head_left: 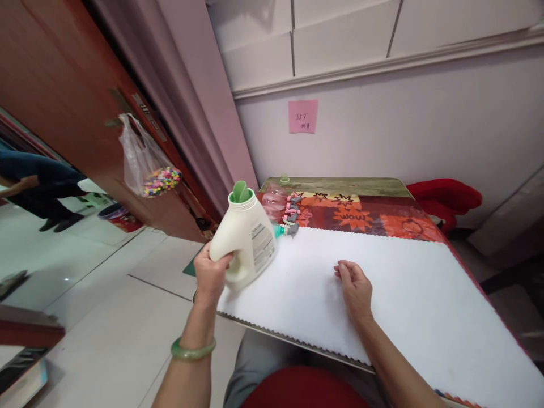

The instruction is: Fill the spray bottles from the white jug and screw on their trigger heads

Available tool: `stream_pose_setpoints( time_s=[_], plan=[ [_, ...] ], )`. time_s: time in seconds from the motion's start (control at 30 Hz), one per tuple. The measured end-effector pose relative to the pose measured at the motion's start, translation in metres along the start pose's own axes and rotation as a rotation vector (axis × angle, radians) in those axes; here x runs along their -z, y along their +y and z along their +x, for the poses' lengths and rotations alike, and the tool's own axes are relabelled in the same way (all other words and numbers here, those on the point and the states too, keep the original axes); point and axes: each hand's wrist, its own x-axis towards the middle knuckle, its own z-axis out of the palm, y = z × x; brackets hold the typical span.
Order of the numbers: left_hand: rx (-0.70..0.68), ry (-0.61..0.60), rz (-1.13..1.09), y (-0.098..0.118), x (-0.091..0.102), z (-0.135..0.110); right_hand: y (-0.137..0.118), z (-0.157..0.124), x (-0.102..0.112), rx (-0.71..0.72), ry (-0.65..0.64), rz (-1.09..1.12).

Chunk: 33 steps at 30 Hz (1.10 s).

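Observation:
My left hand [212, 275] is wrapped round the handle of a large cream detergent jug [250, 238]. The jug is uncapped, with a green pouring spout [241, 191] in its mouth and a printed label on its side. It is tilted slightly, over the left part of the white mat [399, 289]. My right hand [355, 286] is over the middle of the mat, its fingers loosely curled together with nothing visible in them. Behind the jug lie several spray bottles [276, 201] with grey and pink trigger heads, partly hidden by it.
A light green cap [284, 179] sits at the table's back edge. A pink note [302, 116] is stuck on the wall. From the door handle hangs a plastic bag [147, 164] with colourful contents. Another person [38, 181] stands at far left. Red cloth [444, 198] is behind the table.

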Motion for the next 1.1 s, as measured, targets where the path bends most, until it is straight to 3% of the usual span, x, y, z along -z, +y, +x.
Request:
stream_pose_setpoints(
  time_s=[0.13,0.23,0.37,0.5,0.67,0.73,0.83,0.87,0.97,1.03,1.1],
  plan=[
    [0.012,-0.051,-0.018,-0.022,0.029,0.031,0.002,0.000,-0.002,0.001,-0.007,-0.013],
    [0.012,-0.095,-0.057,-0.039,0.040,0.049,0.003,0.000,-0.002,0.007,-0.008,-0.021],
    [-0.011,-0.134,-0.065,-0.057,0.042,0.069,0.003,-0.001,-0.003,0.005,-0.015,-0.049],
    [-0.072,-0.096,-0.041,-0.066,0.039,0.083,0.002,-0.002,-0.003,-0.011,-0.014,-0.056],
    [-0.184,0.009,0.069,-0.064,0.037,0.069,0.003,-0.002,-0.005,-0.001,0.007,-0.032],
    [-0.272,0.129,0.115,-0.061,0.035,0.052,0.002,-0.002,-0.006,0.017,0.025,-0.001],
    [-0.516,0.346,0.232,-0.056,0.022,0.017,-0.003,0.000,-0.008,0.026,0.059,0.085],
    [-0.672,0.333,0.336,-0.054,0.015,0.004,-0.006,0.001,-0.008,0.019,0.064,0.115],
    [-1.034,0.050,0.485,-0.048,-0.015,-0.029,-0.017,0.009,-0.006,-0.008,0.054,0.169],
    [-1.109,-0.182,0.500,-0.044,-0.039,-0.044,-0.027,0.018,-0.001,-0.018,0.049,0.170],
    [-1.024,-0.374,0.453,-0.041,-0.064,-0.052,-0.037,0.029,0.006,-0.033,0.052,0.160]
  ],
)
